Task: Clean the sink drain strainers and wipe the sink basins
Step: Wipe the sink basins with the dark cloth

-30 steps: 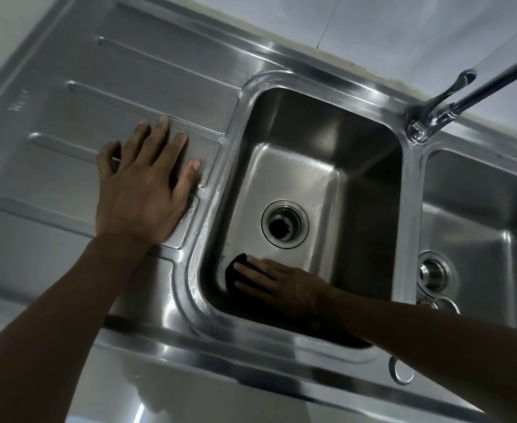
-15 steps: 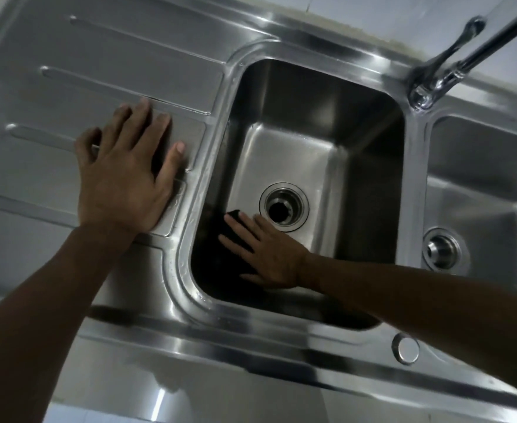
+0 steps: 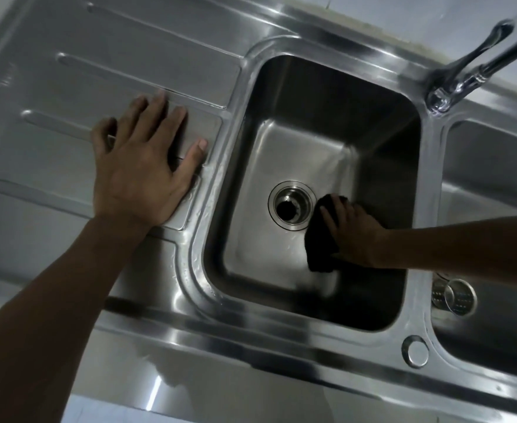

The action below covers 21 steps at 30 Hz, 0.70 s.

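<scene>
Scene: A person is bending over a stainless double sink, wiping the basin (image 3: pixel 327 96) in the middle of the frame.
Right hand: The right hand (image 3: pixel 355 233) is pressing a black cloth (image 3: pixel 319 242) onto the basin floor, its fingers (image 3: pixel 330 216) lying straight and spread on top rather than curling round it.
Cloth: It is sitting just right of the drain opening (image 3: pixel 291 206), its upper edge touching the drain's metal ring and its long axis running top to bottom in the frame.
Left hand: The left hand (image 3: pixel 141 166) is resting flat on the drainboard (image 3: pixel 129 56) at left, fingers straight and holding nothing, apparently bracing the body.
Strainer: A perforated strainer (image 3: pixel 454 296) is lying in the second basin (image 3: pixel 495 166) at the right edge, partly hidden by the right forearm.
Coming move: The right hand is plainly the nearer one; the next sweep is likely heading left across the drain ring.
Room: The basin walls are standing close on the cloth's right and lower sides, while open floor is lying left of the drain. The faucet (image 3: pixel 471 71) is sitting well apart at upper right.
</scene>
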Motion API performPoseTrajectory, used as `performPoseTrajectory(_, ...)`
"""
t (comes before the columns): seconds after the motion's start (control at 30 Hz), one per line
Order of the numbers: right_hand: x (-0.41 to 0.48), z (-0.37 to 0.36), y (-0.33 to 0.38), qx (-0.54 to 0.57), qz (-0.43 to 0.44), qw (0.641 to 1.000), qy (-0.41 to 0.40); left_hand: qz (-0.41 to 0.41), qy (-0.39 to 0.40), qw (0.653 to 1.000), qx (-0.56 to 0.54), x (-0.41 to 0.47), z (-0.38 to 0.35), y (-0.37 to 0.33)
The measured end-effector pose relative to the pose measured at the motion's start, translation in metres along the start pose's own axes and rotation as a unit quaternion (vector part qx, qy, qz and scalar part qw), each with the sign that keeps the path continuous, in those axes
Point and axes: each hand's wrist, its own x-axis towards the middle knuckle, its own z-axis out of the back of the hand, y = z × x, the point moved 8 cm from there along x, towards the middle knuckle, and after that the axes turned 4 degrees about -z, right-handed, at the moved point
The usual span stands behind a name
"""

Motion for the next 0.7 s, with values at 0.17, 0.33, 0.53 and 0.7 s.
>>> performPoseTrajectory(0.17, 0.009, -0.007, -0.01, 0.07, -0.042, 0.996, 0.02, -0.007, -0.013, 1.0, 0.006, -0.001, -0.002, 0.001)
performPoseTrajectory(0.33, -0.022, -0.022, 0.063, 0.146, 0.018, 0.989, 0.025, -0.003, -0.01, 1.0, 0.001, 0.0, -0.001, 0.001)
performPoseTrajectory(0.53, 0.007, 0.033, 0.118, 0.221, 0.094, 0.957, -0.161, 0.0, 0.001, 1.0, 0.008, 0.0, 0.001, 0.0)
performPoseTrajectory(0.7, 0.072, 0.093, 0.092, 0.309, -0.006, 0.918, -0.246, 0.008, 0.022, 1.0, 0.012, 0.001, 0.002, -0.004)
